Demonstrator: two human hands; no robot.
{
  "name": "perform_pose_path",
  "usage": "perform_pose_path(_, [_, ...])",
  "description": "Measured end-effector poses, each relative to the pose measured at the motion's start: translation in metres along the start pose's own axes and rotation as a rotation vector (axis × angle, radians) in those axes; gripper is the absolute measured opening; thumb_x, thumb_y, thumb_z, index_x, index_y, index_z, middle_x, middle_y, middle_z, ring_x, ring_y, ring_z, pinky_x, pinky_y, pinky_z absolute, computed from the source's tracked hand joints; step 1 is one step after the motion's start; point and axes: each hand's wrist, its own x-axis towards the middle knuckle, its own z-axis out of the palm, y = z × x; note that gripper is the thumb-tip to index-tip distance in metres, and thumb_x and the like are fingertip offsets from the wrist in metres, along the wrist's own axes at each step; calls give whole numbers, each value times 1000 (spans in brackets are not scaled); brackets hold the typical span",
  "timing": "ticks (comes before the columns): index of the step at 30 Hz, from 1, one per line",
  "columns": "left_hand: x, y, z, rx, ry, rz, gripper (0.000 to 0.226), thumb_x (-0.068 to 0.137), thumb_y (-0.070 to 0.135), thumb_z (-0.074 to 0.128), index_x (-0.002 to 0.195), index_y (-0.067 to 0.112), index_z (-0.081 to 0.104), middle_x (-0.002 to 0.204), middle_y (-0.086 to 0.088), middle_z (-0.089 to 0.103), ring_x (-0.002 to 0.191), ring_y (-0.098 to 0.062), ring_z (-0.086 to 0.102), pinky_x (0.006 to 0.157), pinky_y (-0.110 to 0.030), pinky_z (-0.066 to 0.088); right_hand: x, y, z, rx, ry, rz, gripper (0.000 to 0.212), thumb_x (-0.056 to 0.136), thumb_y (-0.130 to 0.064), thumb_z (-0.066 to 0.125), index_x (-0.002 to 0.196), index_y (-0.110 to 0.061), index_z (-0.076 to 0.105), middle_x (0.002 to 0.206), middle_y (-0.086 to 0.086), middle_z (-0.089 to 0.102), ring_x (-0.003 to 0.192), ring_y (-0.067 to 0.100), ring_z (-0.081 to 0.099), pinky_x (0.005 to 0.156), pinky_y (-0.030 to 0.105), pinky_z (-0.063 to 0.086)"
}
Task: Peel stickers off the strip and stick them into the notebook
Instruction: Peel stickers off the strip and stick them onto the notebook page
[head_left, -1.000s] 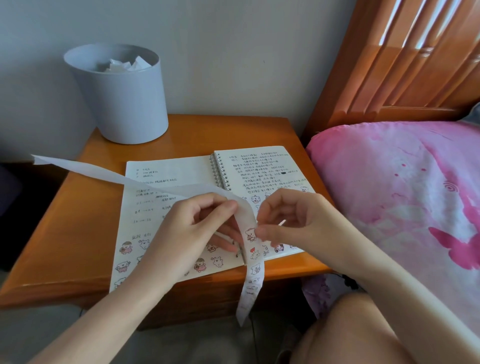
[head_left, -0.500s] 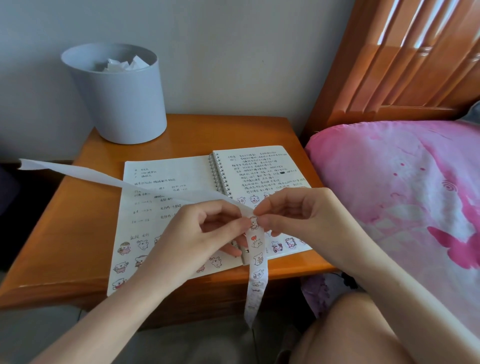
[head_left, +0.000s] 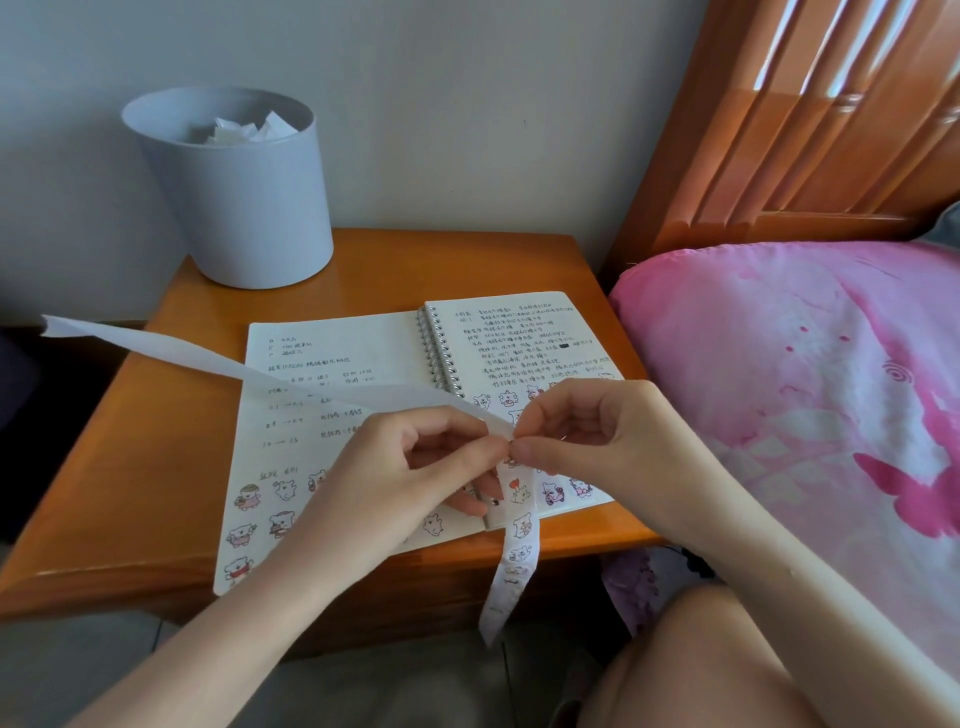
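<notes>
The left hand (head_left: 410, 467) and right hand (head_left: 587, 431) meet fingertip to fingertip over the lower middle of the notebook (head_left: 363, 338). Each pinches the strip (head_left: 156, 345) between thumb and forefinger at the same spot, with the other fingers curled in. Whether the right hand has hold of a sticker's edge or only of the backing cannot be told; the spot is too small and half hidden by the fingertips.

From the pinch the strip runs two ways. A bare white length rises up and to the left, in the air above the left page, and ends past the table's left edge. The other length hangs down over the notebook's near edge and the table front, and it carries small cartoon stickers (head_left: 521, 526) in a single file.

The notebook lies open and flat on the table (head_left: 156, 467), spiral binding in the middle and handwriting on the upper part of both pages. More stickers sit in rows on the lower part of each page — several on the left, a few on the right beside the strip.

A grey bin (head_left: 234, 208) stands at the table's far left corner against the wall, with white scraps (head_left: 249, 132) inside. To the right lies a pink bed cover (head_left: 779, 389) under a slatted wooden headboard (head_left: 805, 130). A bare knee (head_left: 701, 649) shows at the bottom.
</notes>
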Motion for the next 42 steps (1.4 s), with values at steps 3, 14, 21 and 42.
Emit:
perform_pose_path(3, [1, -2, 1, 9, 7, -16, 17, 77, 33, 64, 84, 20, 73, 71, 1, 76, 64, -13, 73, 61, -16, 57, -1, 1, 2, -64, 11, -21, 5, 78, -17, 74, 80, -21, 71, 79, -7, 71, 73, 5, 65, 71, 24, 55])
perform_pose_path(14, [4, 0, 0, -54, 25, -67, 14, 85, 21, 63, 82, 12, 73, 70, -5, 75, 62, -14, 72, 55, -14, 54, 0, 2, -1, -203, -4, -77, 9, 79, -33, 71, 76, -37, 64, 94, -16, 58, 97, 10, 52, 80, 26, 46])
perform_pose_path(21, [2, -1, 0, -58, 28, -60, 13, 88, 14, 61, 84, 9, 72, 73, -8, 75, 61, -14, 71, 55, -16, 55, 1, -5, -36, -66, -73, 36, 12, 72, -29, 75, 78, -20, 70, 76, -2, 71, 68, 6, 61, 60, 20, 47])
perform_pose_path(42, [3, -2, 0, -37, 10, -87, 13, 89, 15, 60, 84, 13, 72, 74, -1, 76, 62, -11, 72, 53, -15, 54, 5, 21, -75, -238, -286, 367, 3, 78, -14, 73, 75, -13, 74, 61, -2, 66, 54, 4, 54, 54, 19, 41])
